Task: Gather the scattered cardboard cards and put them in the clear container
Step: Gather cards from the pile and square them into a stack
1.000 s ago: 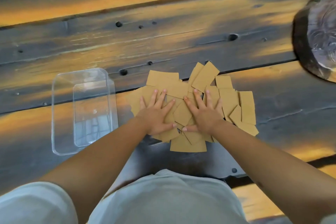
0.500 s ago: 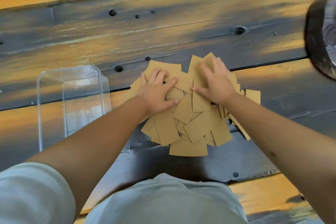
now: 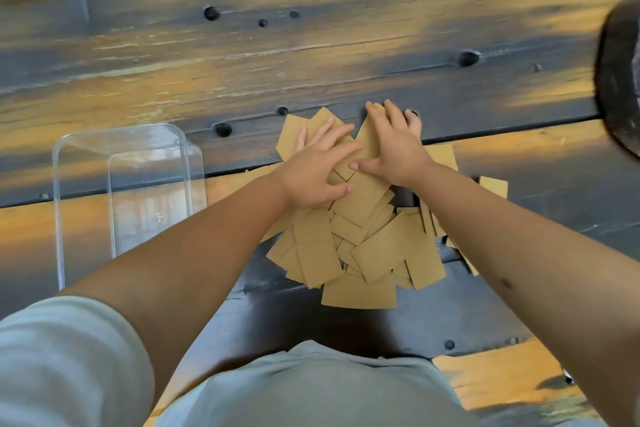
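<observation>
Head: both hands [image 3: 356, 163] now closer tog, cards [image 3: 363, 243] bunched tighter.

View count: one only, the head camera, so no second view shares the scene.
Position: on the person's head, above the near edge of the tabletop [image 3: 311, 55].
Direction: forward and steeply down, along both forearms.
Nearness: close; the person's shirt [image 3: 311, 388] fills the bottom edge.
Lens: wide-angle, the plank lines bend slightly.
Centre of view: the cardboard cards [image 3: 363, 246]; the clear container [image 3: 59, 218] lies at the left.
</observation>
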